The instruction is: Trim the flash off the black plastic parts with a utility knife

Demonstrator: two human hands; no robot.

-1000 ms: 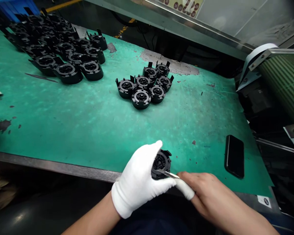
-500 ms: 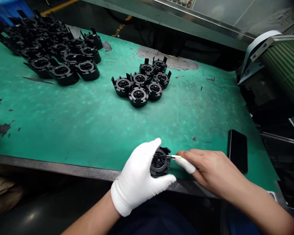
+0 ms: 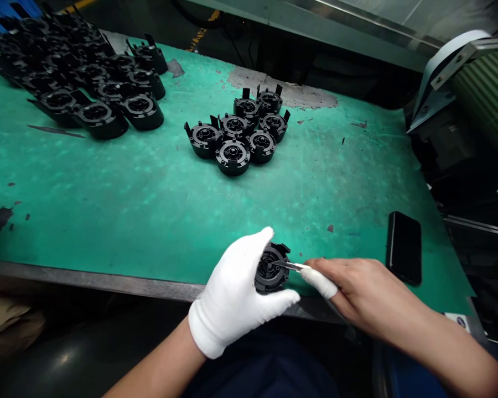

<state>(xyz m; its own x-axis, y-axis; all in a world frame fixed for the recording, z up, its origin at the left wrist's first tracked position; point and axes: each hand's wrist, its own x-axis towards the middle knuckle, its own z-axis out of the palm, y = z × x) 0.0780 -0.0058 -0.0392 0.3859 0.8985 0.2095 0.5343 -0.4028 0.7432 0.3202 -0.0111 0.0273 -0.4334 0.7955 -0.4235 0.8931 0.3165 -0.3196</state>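
1. Since the first frame, the right hand (image 3: pixel 359 281) had come up from the near side of the part (image 3: pixel 269 281) to its right side, and the knife (image 3: pixel 289 266) had swung from a slant across the lower rings to a nearly level line, with its tip over the middle.
2. Everything on the table (image 3: pixel 128 215) sat higher in view than before, as the camera had tilted; the left hand (image 3: pixel 234 290) had kept its place about the part.
3. That left hand, in a white glove, curved round the part's left side, its thumb spread well away from the fingers and the part in the gap between.
4. Right thumb and forefinger pinched the knife, the thumb in a white cover (image 3: pixel 321 284); how the other fingers were set, I could not tell.
5. Round, black and ringed inside, the part lay by the table's front edge (image 3: pixel 108 280); whether it rested on the table or was lifted, I could not tell.
6. Seven similar pieces (image 3: pixel 237 128) stood close together farther back, with a larger crowded group (image 3: pixel 81 72) to their left.
7. A phone (image 3: pixel 404 247) lay beyond the right hand, near the table's right side.
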